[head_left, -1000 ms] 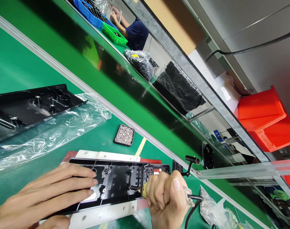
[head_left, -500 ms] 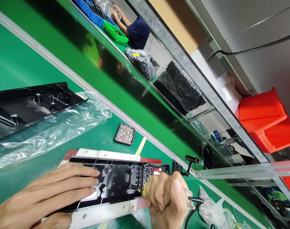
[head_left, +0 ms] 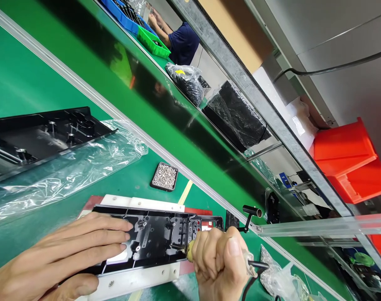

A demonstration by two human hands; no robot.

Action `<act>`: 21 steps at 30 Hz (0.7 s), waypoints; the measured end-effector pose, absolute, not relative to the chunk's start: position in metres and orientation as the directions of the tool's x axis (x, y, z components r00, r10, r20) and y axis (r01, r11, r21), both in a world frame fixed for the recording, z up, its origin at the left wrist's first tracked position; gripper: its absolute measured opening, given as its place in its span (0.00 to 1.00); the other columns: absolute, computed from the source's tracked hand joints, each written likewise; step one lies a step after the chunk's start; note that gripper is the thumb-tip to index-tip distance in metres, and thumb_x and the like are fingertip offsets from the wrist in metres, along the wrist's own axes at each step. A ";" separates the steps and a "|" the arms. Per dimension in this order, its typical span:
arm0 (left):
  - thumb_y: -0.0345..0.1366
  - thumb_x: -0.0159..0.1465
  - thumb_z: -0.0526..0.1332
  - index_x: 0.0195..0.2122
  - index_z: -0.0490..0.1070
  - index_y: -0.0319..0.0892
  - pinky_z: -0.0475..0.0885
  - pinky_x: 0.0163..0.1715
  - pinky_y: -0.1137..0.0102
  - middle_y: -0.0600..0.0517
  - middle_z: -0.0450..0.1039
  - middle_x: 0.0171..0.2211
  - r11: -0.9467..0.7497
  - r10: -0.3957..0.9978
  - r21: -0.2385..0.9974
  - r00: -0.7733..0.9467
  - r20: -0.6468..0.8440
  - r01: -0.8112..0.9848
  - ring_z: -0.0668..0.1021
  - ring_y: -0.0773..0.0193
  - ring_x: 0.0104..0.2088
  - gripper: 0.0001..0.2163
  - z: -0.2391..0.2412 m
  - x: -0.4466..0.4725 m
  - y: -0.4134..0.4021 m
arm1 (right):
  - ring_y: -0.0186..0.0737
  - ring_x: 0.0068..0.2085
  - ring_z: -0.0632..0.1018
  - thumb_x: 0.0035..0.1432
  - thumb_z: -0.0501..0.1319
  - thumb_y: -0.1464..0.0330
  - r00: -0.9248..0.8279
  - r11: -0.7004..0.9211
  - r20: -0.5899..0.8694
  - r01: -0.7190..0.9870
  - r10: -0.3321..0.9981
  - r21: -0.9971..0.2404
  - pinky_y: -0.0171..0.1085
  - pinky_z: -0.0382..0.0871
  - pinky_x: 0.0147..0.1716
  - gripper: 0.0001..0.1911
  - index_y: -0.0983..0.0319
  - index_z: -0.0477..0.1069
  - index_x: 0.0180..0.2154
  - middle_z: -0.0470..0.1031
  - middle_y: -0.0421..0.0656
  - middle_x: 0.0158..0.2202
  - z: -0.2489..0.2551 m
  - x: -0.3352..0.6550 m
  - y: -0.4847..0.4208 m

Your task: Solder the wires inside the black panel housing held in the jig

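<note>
Desk (head_left: 27, 79): matt green mat, smooth, edged by a brushed aluminium rail (head_left: 83, 90). Black plastic housing (head_left: 152, 238): moulded, semi-gloss. Fixture plate (head_left: 136, 278) beneath it: white plastic, matt, with metal screw heads. Tray of screws (head_left: 164, 177): black plastic, bright metal contents. Wrapping film (head_left: 67, 167): clear, crinkled, glossy. Storage bin (head_left: 347, 146): orange plastic, smooth. Tool cable (head_left: 256, 267): black, rubbery.

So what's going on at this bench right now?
A person is working on a black plastic panel that lies on a white fixture on the green bench. The left hand lies flat on the panel. The right hand grips a corded tool, its tip at the panel. A small tray of screws sits behind.
</note>
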State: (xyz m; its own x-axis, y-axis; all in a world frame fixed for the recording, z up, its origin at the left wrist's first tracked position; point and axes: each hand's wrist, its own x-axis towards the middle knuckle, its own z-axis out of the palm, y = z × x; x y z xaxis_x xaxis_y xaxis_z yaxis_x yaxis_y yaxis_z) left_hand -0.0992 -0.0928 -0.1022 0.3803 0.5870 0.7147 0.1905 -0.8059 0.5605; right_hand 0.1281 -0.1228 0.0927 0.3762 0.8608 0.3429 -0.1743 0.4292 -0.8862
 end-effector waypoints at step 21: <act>0.74 0.68 0.68 0.60 0.89 0.55 0.81 0.71 0.32 0.40 0.88 0.57 -0.767 0.635 0.618 0.332 0.697 0.171 0.80 0.28 0.73 0.33 -0.111 -0.069 -0.108 | 0.37 0.17 0.49 0.68 0.73 0.50 0.544 0.211 0.120 -0.108 0.831 -0.972 0.45 0.46 0.20 0.32 0.52 0.57 0.22 0.51 0.34 0.14 0.097 0.125 -0.133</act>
